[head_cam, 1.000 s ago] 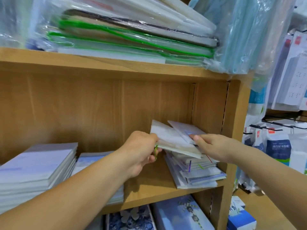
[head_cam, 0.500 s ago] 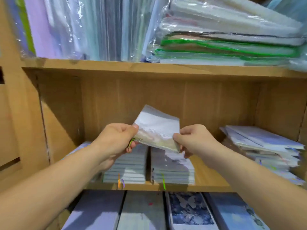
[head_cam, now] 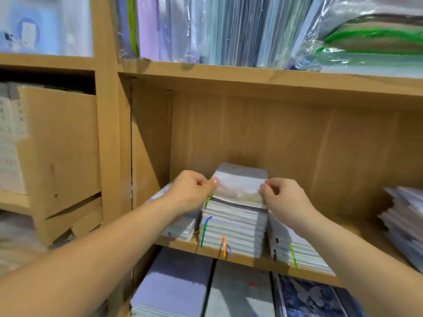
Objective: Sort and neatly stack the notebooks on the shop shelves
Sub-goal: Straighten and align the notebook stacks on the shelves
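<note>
Left grip (head_cam: 192, 193) and right grip (head_cam: 283, 200) pinch the notebook (head_cam: 240, 184) lying between them.

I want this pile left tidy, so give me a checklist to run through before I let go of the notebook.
1. Grip: left hand and right hand pinch the top notebook at its side edges: ok.
2. Notebook on the middle stack, front edge about flush: ok.
3. Lying fully flat: cannot tell; the hands hide its front corners.
4. Middle stack's edges even: ok.
5. Ribbon markers tucked in: not ok; several hang over the shelf board.
6. Far right pile squared: not ok; its notebooks are fanned.
</note>
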The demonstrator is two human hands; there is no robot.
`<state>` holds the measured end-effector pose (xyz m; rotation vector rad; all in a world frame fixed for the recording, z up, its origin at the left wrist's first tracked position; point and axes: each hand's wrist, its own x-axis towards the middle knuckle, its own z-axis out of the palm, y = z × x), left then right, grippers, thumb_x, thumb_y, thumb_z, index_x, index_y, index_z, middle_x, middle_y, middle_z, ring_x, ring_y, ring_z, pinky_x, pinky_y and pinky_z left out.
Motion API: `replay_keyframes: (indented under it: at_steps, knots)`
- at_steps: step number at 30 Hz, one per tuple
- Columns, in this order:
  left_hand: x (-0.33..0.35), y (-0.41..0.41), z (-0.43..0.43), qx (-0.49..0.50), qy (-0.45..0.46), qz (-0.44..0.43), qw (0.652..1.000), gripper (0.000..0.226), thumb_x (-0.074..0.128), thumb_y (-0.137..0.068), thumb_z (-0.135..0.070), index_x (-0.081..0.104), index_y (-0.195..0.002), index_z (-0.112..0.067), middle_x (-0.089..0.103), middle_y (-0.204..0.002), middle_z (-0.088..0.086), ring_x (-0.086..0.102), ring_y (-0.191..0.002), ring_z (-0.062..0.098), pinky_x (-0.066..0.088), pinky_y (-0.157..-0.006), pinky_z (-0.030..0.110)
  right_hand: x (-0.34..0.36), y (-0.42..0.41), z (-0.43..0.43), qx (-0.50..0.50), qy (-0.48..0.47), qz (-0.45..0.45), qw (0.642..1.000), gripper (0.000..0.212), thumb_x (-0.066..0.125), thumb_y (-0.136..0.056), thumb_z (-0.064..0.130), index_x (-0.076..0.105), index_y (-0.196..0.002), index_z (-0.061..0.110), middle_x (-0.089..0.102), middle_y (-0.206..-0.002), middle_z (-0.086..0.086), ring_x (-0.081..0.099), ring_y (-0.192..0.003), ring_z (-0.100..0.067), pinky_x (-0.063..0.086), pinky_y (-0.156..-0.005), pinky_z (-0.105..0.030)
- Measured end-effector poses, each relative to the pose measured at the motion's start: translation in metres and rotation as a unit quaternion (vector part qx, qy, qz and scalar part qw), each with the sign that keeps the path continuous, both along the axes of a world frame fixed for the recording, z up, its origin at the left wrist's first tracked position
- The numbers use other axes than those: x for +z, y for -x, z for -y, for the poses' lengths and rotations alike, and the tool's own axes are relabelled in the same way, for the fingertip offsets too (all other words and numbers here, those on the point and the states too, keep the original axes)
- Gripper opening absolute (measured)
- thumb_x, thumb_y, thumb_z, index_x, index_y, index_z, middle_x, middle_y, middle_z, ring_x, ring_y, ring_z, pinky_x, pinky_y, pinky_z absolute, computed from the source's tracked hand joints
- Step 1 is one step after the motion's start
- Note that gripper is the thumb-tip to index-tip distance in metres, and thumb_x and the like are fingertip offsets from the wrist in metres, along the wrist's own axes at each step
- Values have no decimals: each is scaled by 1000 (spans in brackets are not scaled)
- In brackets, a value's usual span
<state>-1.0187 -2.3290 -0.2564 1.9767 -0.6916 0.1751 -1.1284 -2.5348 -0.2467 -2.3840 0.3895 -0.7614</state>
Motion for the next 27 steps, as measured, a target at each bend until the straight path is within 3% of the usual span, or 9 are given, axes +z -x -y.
replay_keyframes:
  at_steps: [2, 5, 9, 11, 13, 15, 18, 21, 27]
  knots:
    - [-7, -5, -1, -5, -31, -11, 999, 56, 62, -100, -41, 39, -54, -18, 31, -52, -1, 30, -53, 18, 29, -58, 30, -2, 3, 2, 15, 22, -27, 999, 46, 50, -104, 42, 69, -105, 0, 65, -80, -19, 60, -75, -33, 39, -66, -35]
    - [-16, -12, -17, -32, -37, -3, 999, 55, 56, -103, -41, 42, -55, -16, 34, -51, -1, 33, -51, 16, 31, -59, 32, -7, 11, 9, 47, -6, -56, 997, 68, 53, -96, 62, 68, -105, -5, 46, -70, -9, 45, -64, -21, 34, -65, -34]
    - [-26, -10, -35, -84, -63, 58, 993, 31, 62, -99, -40, 75, -84, -16, 71, -75, 7, 63, -70, 22, 52, -71, 41, -10, 28, 15, 97, -100, -107, 984, 68, 69, -80, 70, 62, -80, 3, 40, -71, -8, 39, -61, -19, 34, -59, -32]
    - [-32, -7, -32, -88, -61, 75, 991, 27, 70, -95, -39, 73, -84, -14, 67, -70, 0, 57, -66, 16, 49, -67, 37, -14, 30, 14, 127, -108, -104, 980, 66, 74, -81, 64, 66, -83, -1, 42, -69, -8, 39, -61, -18, 34, -59, -32]
    - [-35, -5, -27, -63, -72, 102, 990, 34, 75, -90, -40, 66, -76, -11, 51, -60, -5, 42, -57, 8, 39, -59, 30, -20, 29, 10, 126, -76, -79, 986, 44, 76, -84, 56, 78, -90, 12, 54, -61, 1, 43, -51, -10, 38, -54, -24]
    - [-36, -6, -23, -35, -85, 125, 988, 36, 75, -90, -41, 64, -70, -13, 50, -57, -2, 40, -54, 8, 37, -57, 32, -25, 28, 7, 91, -16, -68, 993, 35, 73, -88, 54, 75, -79, 20, 55, -51, 11, 45, -43, -4, 32, -44, -13]
    - [-36, -5, -22, -9, -88, 148, 985, 35, 75, -89, -43, 67, -69, -16, 60, -60, 5, 47, -54, 12, 42, -57, 38, -32, 26, 5, 46, 66, -69, 994, 49, 66, -91, 57, 58, -66, 17, 43, -46, 7, 41, -41, -7, 29, -41, -20]
    - [-35, -1, -23, 2, -81, 154, 985, 38, 76, -88, -44, 67, -66, -14, 61, -60, 7, 52, -58, 20, 45, -60, 42, -33, 27, 3, 27, 84, -67, 994, 59, 62, -91, 62, 48, -63, 12, 35, -49, 6, 32, -40, -11, 21, -41, -23]
    - [-30, 4, -26, -14, -79, 125, 989, 42, 69, -93, -47, 66, -67, -15, 53, -54, 0, 43, -51, 8, 36, -53, 26, -28, 32, 7, 49, 60, -61, 995, 63, 64, -89, 64, 43, -58, 13, 33, -45, 8, 31, -41, -10, 23, -45, -20]
